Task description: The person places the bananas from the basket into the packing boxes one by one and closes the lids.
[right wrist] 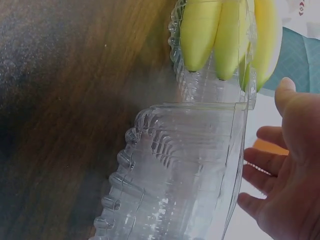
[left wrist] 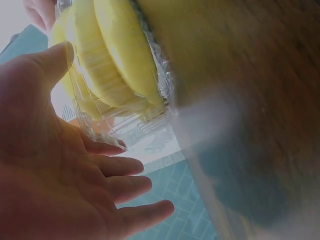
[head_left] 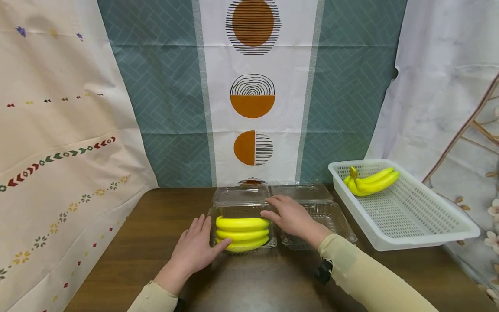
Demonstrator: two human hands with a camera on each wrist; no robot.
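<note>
A bunch of yellow bananas [head_left: 242, 234] lies crosswise in the left clear plastic clamshell box [head_left: 273, 239], whose lid [head_left: 241, 195] is folded back. Along the box's left side is my left hand [head_left: 196, 247], fingers spread; its thumb [left wrist: 62, 52] reaches the rim by the bananas. My right hand [head_left: 290, 215] is above the box's right side, its fingers loosely extended and holding nothing. Beneath that wrist stands a second clear clamshell box [head_left: 331, 219], partly hidden by the arm. In the right wrist view this box [right wrist: 175, 170] holds no fruit.
A white perforated plastic basket [head_left: 425, 216] stands at the right of the brown table [head_left: 156, 229], with another banana bunch [head_left: 370, 182] at its far end. Behind the table hangs a patterned curtain [head_left: 171, 95], close to the open lids.
</note>
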